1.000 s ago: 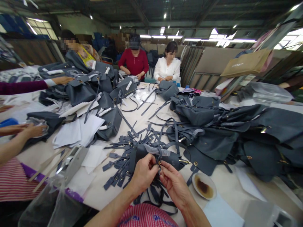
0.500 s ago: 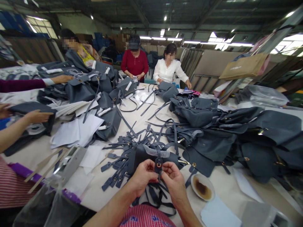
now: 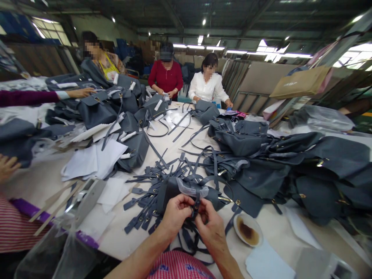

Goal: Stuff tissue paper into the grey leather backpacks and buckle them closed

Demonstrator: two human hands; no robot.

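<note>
While the dark strap (image 3: 197, 202) sits at the near side of the bag (image 3: 166, 190), I see the left hand (image 3: 178, 213) and right hand (image 3: 209, 221) pinching it, fingers nearly closed; flat toward me half a second ago, it now looks turned and narrower.

Place: factory-type bag workshop
Table (image 3: 113, 242): matching bags (image 3: 261, 180) heaped, loose straps (image 3: 135, 223)
Roof (image 3: 232, 15): beams (image 3: 172, 16), strip lights (image 3: 195, 47)
Crew (image 3: 166, 75): several around table
</note>
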